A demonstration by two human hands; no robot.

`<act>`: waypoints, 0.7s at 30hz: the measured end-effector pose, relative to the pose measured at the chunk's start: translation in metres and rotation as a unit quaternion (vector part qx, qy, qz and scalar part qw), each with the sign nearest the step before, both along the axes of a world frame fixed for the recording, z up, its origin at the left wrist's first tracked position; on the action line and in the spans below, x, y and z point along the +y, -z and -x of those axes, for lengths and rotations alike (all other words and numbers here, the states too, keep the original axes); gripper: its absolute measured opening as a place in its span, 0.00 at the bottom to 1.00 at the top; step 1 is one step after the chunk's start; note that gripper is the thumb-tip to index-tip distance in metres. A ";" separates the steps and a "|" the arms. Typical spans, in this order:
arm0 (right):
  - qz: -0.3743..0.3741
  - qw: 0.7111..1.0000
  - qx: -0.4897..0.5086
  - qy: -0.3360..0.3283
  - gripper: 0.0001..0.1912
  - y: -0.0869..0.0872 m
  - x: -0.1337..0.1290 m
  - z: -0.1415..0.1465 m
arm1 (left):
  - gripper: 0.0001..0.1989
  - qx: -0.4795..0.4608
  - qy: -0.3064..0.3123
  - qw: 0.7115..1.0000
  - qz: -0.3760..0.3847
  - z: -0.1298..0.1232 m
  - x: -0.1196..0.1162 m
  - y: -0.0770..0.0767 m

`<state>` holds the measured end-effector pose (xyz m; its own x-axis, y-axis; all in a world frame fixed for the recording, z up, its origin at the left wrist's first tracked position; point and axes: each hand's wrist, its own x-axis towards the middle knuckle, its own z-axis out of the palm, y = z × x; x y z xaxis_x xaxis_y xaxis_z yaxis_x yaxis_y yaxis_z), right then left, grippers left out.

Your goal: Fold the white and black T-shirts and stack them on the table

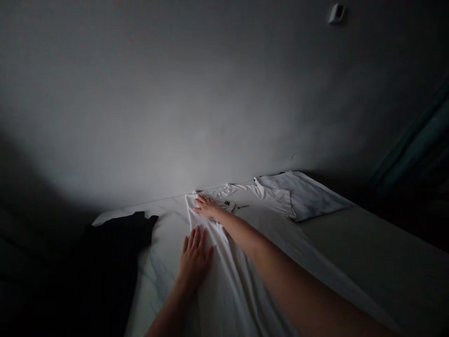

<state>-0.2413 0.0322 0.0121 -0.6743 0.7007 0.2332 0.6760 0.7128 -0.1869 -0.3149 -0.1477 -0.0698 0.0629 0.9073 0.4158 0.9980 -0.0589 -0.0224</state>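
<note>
White cotton-looking T-shirt [228, 285], thin and soft, lying on a marble-veined white surface [157, 276], with long creases and the body doubled over into a narrow strip. It runs from the far edge of that surface, just by the wall, past the bottom of the view. Left hand [194, 260] is palm down on the shirt's left folded edge, near the middle of the visible strip, fingers [192, 239] slightly spread, grip open and flat, no pinch. Right hand [206, 207] reaches across from lower right, palm down on the shirt's top end near the far edge, fingers fanned, grip also open, nothing pinched. Small black label [227, 202] sits just beside the right hand, with a thin dark tag [242, 206] a little further right. Shirt sleeve and collar area [261, 191] spreads flat toward the far right corner, touching a marble-veined piece [301, 194] with crisp edges, cloth or board, cannot tell. Black garment [119, 234], matte and hard to read in shadow, lies along the left side, well apart from the right hand. Flat grey-beige surface [379, 248] fills the right side. Matte grey wall [224, 93] behind, lit at the centre, small white fitting [336, 13] high up, dark teal strip [410, 140] at right, too dim to tell.
</note>
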 end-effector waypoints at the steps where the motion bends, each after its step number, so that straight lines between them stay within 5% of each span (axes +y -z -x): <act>1: -0.001 1.000 0.005 0.016 0.22 0.004 0.003 0.002 | 0.29 -0.001 0.002 1.000 -0.006 0.001 0.000 0.002; 6: 0.009 0.999 0.050 0.010 0.19 0.007 0.004 -0.010 | 0.29 -0.009 0.021 1.000 -0.015 0.006 0.001 -0.002; 9: 0.029 0.993 0.103 0.051 0.19 -0.001 0.004 -0.053 | 0.27 -0.013 0.037 0.999 0.005 0.009 0.002 -0.005; 15: 0.045 0.954 0.179 0.236 0.11 -0.005 -0.028 -0.240 | 0.24 -0.011 0.071 0.997 0.025 0.019 0.004 -0.006; 18: 0.036 0.944 0.176 0.278 0.09 0.014 -0.064 -0.328 | 0.25 -0.019 0.110 0.993 0.038 0.020 0.008 -0.009; 21: 0.000 0.949 0.182 0.257 0.05 0.043 -0.098 -0.377 | 0.27 -0.022 0.142 0.987 0.067 0.013 0.016 -0.015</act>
<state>0.1357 -0.0654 -0.0307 -0.1192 0.9149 0.3858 0.8254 0.3072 -0.4737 -0.3281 -0.1320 -0.0544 0.3064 0.9027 0.3020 0.9410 -0.3351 0.0470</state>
